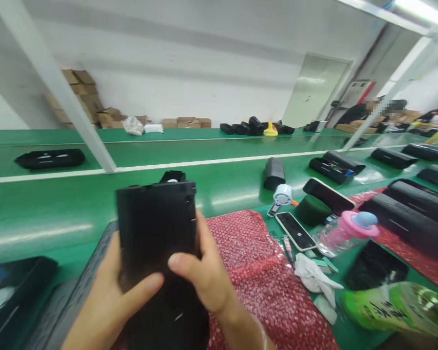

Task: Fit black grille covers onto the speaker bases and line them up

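Both hands hold a long black plastic housing upright in front of me, over red bubble wrap. My left hand grips its left side, thumb lying across the face. On the right edge, my right hand is wrapped round it, its thumb pressed on the front near the other thumb. The housing's lower end runs out of the bottom of the view. Just behind its top edge a small black part with a white spot shows, mostly hidden. Left of my hands lies a dark grey textured casing.
An open black casing with wires lies at left. On the right are a phone, a pink-topped bottle, a green bottle, crumpled tissue and several black casings. A white post rises at left.
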### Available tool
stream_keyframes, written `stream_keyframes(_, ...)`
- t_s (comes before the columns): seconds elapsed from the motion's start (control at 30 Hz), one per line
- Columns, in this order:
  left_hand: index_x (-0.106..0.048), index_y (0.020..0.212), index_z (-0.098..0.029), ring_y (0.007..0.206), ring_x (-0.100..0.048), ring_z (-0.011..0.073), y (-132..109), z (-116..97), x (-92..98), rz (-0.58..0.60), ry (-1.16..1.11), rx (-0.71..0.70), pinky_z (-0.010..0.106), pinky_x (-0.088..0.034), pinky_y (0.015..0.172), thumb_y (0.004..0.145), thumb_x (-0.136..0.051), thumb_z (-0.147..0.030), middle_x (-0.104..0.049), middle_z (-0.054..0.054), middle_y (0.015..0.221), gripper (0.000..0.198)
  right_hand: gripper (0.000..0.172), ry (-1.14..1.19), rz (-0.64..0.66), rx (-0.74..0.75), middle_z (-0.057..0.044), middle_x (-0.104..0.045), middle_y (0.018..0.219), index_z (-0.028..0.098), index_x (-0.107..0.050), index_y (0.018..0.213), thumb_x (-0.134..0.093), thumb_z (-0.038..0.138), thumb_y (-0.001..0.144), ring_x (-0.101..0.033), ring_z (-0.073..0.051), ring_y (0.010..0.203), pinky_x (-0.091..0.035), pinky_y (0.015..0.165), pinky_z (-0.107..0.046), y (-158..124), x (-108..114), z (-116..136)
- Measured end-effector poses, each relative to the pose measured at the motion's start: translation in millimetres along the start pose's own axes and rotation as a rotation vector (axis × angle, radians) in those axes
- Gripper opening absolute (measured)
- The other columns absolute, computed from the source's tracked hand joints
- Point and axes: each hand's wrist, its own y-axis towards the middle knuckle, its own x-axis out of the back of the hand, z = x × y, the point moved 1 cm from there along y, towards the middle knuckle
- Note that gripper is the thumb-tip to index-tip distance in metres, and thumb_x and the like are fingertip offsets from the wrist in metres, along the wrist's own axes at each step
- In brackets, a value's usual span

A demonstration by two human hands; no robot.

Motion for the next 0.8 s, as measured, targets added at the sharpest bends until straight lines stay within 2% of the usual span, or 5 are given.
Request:
stream_keyframes(0.13, -0.042, 0.128, -0.02, 0.11, -0.058, 0.0271, 5.1, -2.1, -9.5, 0.038, -0.079, 0.039, 0.028, -0.051, 0.088, 0.064, -0.073, -0.055, -0.059, 0.007, 0.121, 0.079, 0.066, -0.099, -0.054, -0.02, -0.003, -0.054, 0.132, 0.026, -0.038, 0.137, -0.067, 0.025, 0.078, -0.05, -0.025, 0.123, -0.037, 0.11, -0.043, 3.9, 12.2, -1.7)
stream_keyframes(0.3, -0.038, 0.131, -0.021, 0.11, -0.057, 0.0256, 8.2, 7.2, -2.9, 0.149, -0.087, -0.008, 0.025, -0.052, 0.082, 0.069, -0.074, -0.05, -0.056, 0.008, 0.126, 0.077, 0.064, -0.136, -0.067, -0.036, -0.005, -0.053, 0.132, 0.025, -0.039, 0.137, -0.064, 0.027, 0.079, -0.049, -0.027, 0.123, -0.037, 0.109, -0.047, 2.5, 12.1, -6.6)
stream_keyframes(0.53, -0.04, 0.129, -0.021, 0.105, -0.058, 0.0241, 1.3, 1.4, -1.6, 0.117, -0.085, -0.023, 0.028, -0.05, 0.086, 0.068, -0.075, -0.05, -0.057, 0.006, 0.118, 0.075, 0.056, -0.146, -0.1, -0.041, -0.006, -0.053, 0.133, 0.024, -0.045, 0.131, -0.065, 0.031, 0.079, -0.049, -0.029, 0.123, -0.037, 0.108, -0.048, -3.2, 5.7, -5.2)
stream_keyframes(0.67, -0.038, 0.131, -0.021, 0.108, -0.058, 0.026, -3.5, -3.6, -3.0, 0.146, -0.114, -0.043, 0.032, -0.05, 0.089, 0.069, -0.075, -0.049, -0.057, 0.007, 0.122, 0.078, 0.061, -0.141, -0.131, -0.057, -0.006, -0.055, 0.132, 0.025, -0.043, 0.133, -0.067, 0.035, 0.078, -0.05, -0.03, 0.123, -0.04, 0.107, -0.049, -8.1, 6.0, -3.1)
stream_keyframes(0.8, -0.034, 0.135, -0.022, 0.115, -0.055, 0.0268, -5.2, -4.1, -1.0, 0.203, -0.158, -0.045, 0.035, -0.048, 0.095, 0.069, -0.076, -0.045, -0.054, 0.007, 0.127, 0.082, 0.061, -0.107, -0.11, -0.06, -0.005, -0.054, 0.134, 0.027, -0.043, 0.134, -0.067, 0.034, 0.079, -0.047, -0.03, 0.127, -0.038, 0.11, -0.049, -9.0, 8.0, -5.3)
